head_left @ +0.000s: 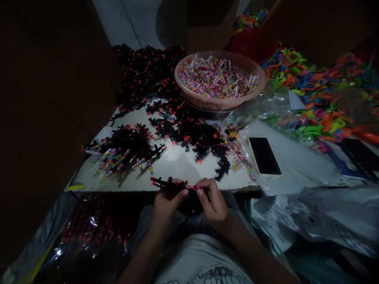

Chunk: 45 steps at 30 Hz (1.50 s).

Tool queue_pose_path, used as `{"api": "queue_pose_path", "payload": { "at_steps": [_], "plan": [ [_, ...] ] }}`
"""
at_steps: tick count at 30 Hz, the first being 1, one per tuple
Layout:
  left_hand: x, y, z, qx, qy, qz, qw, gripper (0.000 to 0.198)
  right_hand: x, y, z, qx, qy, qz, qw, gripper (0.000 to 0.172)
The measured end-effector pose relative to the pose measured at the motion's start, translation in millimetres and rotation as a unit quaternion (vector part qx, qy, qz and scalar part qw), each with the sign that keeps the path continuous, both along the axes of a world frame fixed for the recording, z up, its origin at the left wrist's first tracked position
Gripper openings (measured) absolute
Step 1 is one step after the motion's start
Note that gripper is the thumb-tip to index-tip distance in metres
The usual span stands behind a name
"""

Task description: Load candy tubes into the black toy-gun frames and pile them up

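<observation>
At the table's front edge, my left hand [168, 203] is closed around a few small black toy guns [167, 183] with red-orange tips. Close beside it, my right hand [213, 203] pinches a small pinkish-red piece [196, 187] near the end of these toy guns; whether the two touch I cannot tell. Left of my hands lies a bunch of black toy guns [133, 138] with colorful candy-filled tubes [114, 161] attached. More loose black toy guns [189, 130] spread across the white table [177, 161] just ahead.
A pink plastic basin [220, 103] full of small colorful wrapped pieces stands behind. A large black heap [145, 75] covers the back left. Right are a phone [264, 156], clear plastic bags [290, 154] and a pile of bright plastic pieces [319, 90]. A bag of reddish items [89, 228] sits below left.
</observation>
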State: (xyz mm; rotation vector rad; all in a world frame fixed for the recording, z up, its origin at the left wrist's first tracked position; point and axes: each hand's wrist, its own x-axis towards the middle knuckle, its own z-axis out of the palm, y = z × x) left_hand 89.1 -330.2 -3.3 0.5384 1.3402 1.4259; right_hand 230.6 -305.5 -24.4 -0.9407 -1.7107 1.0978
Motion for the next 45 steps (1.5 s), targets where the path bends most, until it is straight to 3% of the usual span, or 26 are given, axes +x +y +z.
{"api": "queue_pose_path", "payload": {
  "at_steps": [7, 23, 28, 34, 41, 45],
  "plan": [
    [2.4, -1.4, 0.0, 0.001, -0.010, -0.001, 1.000, 0.041, 2.5, 0.4, -1.4, -0.041, 0.033, 0.001, 0.999, 0.011],
    [0.1, -0.6, 0.7, 0.023, -0.020, 0.007, 1.000, 0.038, 4.2, 1.5, 4.2, -0.034, 0.087, 0.004, 0.996, 0.006],
    [1.9, -1.8, 2.0, 0.027, -0.013, -0.005, 1.000, 0.036, 1.5, -2.5, 3.9, -0.001, 0.046, 0.005, 0.999, 0.006],
    [5.0, -5.3, 6.3, 0.019, 0.014, 0.036, 0.999, 0.038, -2.5, -3.6, 3.8, 0.053, -0.024, -0.031, 0.998, 0.004],
    [4.4, -5.3, 13.2, 0.035, 0.024, 0.049, 0.998, 0.034, -0.9, 0.3, 8.9, -0.028, 0.093, -0.029, 0.995, 0.005],
    [4.6, -5.5, 12.3, 0.049, 0.012, 0.044, 0.998, 0.034, -2.6, -2.9, 7.6, -0.050, 0.111, 0.010, 0.992, 0.006]
  ]
}}
